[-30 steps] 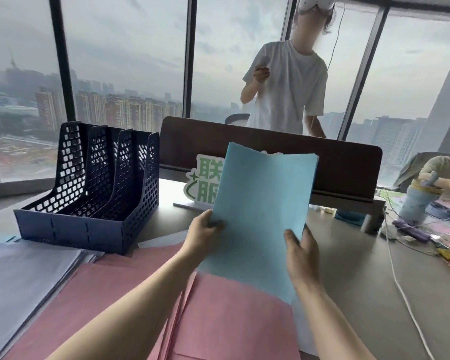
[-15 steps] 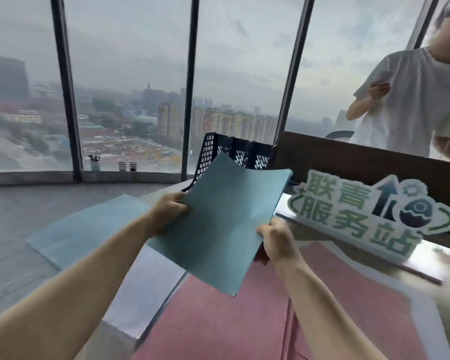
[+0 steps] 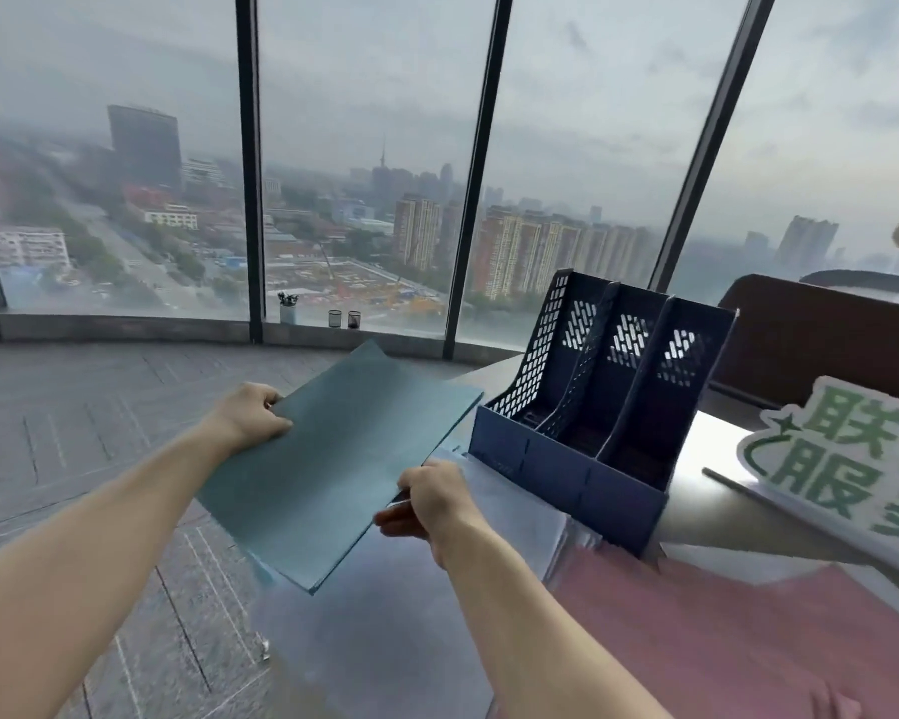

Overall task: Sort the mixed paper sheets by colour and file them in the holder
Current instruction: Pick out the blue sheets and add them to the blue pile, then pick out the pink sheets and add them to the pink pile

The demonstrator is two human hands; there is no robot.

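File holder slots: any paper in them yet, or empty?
Empty as far as shown: the file holder shows only dark slot floors. The blue sheets are outside it, gripped by left hand and right hand.

There is one view only, from a wide-angle camera on the person's head. It looks forward and a little down, along both forearms stretched away from it, close to the desk (image 3: 707,454) that fills the near right. It faces the tall windows (image 3: 364,163) on the far side, with the floor (image 3: 74,407) at left. Straight lines bend toward the edges.
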